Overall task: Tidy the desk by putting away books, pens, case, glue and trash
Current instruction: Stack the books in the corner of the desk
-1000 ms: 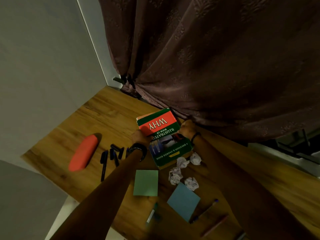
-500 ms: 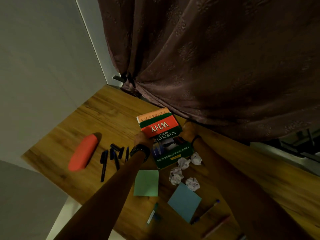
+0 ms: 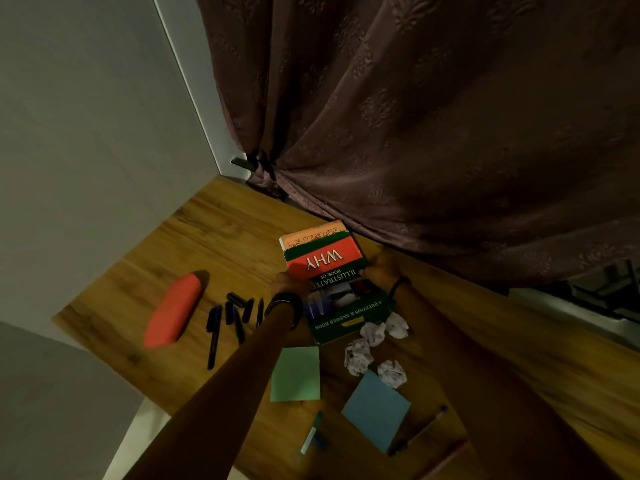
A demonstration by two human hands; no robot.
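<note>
Left hand and right hand clasp opposite side edges of the green-and-red book. The book rests on an orange book at the back of the wooden desk, close to the curtain. Red case, dark pens and crumpled paper balls lie nearer the viewer, untouched.

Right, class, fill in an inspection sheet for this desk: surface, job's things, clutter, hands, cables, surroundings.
Surface: wooden desk, littered.
Job's things: WHY book lying on an orange book; red case; dark pens between case and books.
Clutter: four crumpled paper balls; green note; blue note.
Hands: left hand and right hand hold the WHY book's sides.
Cables: nothing seen.
Surroundings: brown curtain behind; grey wall left.
</note>
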